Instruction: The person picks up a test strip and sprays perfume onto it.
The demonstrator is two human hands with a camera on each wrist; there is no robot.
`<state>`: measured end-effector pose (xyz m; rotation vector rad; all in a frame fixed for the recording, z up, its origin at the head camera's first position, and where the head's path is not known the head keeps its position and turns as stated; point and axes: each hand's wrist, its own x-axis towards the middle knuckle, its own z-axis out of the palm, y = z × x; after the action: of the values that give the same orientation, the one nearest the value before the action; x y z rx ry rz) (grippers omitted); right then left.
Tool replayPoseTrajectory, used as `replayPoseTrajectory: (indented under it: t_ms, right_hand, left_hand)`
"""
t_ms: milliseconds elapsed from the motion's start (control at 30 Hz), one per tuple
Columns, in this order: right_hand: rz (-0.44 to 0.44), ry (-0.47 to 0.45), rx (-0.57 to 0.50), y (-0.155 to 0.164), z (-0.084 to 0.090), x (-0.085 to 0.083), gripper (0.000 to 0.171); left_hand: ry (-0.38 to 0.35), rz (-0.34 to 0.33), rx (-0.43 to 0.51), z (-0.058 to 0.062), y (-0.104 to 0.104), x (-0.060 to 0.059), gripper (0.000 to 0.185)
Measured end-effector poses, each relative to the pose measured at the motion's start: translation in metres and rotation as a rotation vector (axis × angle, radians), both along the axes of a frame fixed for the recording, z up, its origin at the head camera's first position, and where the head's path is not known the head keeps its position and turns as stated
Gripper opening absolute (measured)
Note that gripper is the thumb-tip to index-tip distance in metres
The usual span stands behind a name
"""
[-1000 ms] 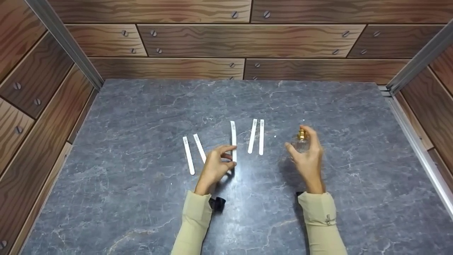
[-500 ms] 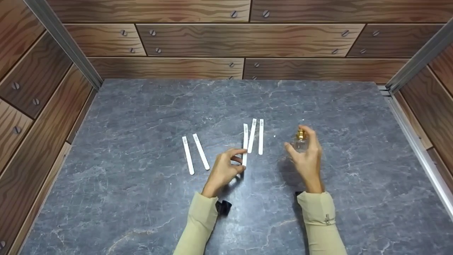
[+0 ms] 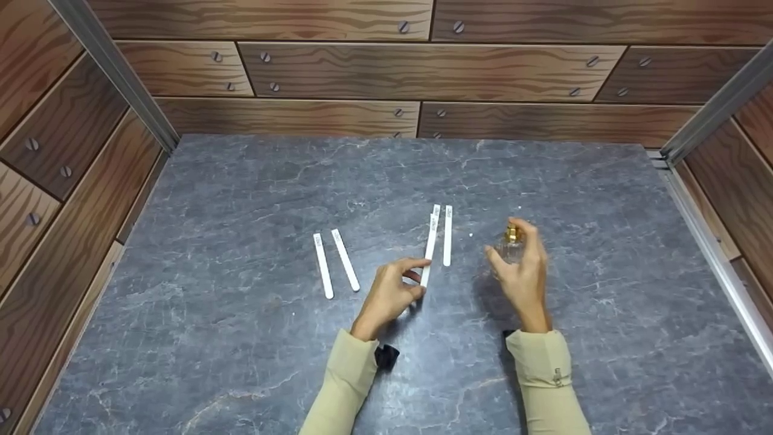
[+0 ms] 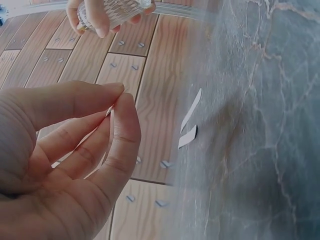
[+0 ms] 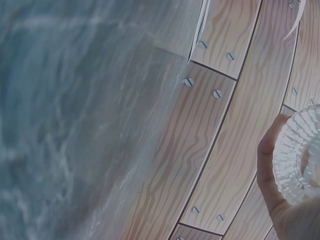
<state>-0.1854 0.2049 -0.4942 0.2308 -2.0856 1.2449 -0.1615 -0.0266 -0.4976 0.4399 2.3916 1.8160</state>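
Observation:
Between thumb and fingertips, my left hand (image 3: 392,289) pinches the lower part of a white perfume test strip (image 3: 430,244), printed near its far end. In the head view this strip overlaps a second test strip (image 3: 436,208) behind it, hiding most of that one. My right hand (image 3: 526,272) holds a clear glass perfume bottle (image 3: 510,251) with a gold spray top, the index finger over the top. The ribbed glass bottle (image 5: 295,160) fills the right edge of the right wrist view. Seen from the left wrist, the bottle (image 4: 120,11) is gripped at the top.
Just right of the held strip lies another test strip (image 3: 447,235). Two more, a left strip (image 3: 323,266) and a slanted strip (image 3: 345,260), lie to the left on the grey marbled table (image 3: 241,362). Wood-patterned walls (image 3: 338,69) enclose the back and sides.
My left hand has carried the pinched test strip to the right, up to the right-hand pair, where it overlaps one of them. The right hand with the perfume bottle has barely moved.

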Motion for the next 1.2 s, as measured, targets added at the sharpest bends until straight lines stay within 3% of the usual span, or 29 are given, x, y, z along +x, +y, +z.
replayPoseTrajectory:
  t_ms: [1200]
  right_hand:
    - [-0.054,0.0,0.002,-0.0023,0.0016,0.0002,0.056]
  left_hand:
    - [0.061,-0.013,-0.031,0.002,0.0002,-0.0002,0.047]
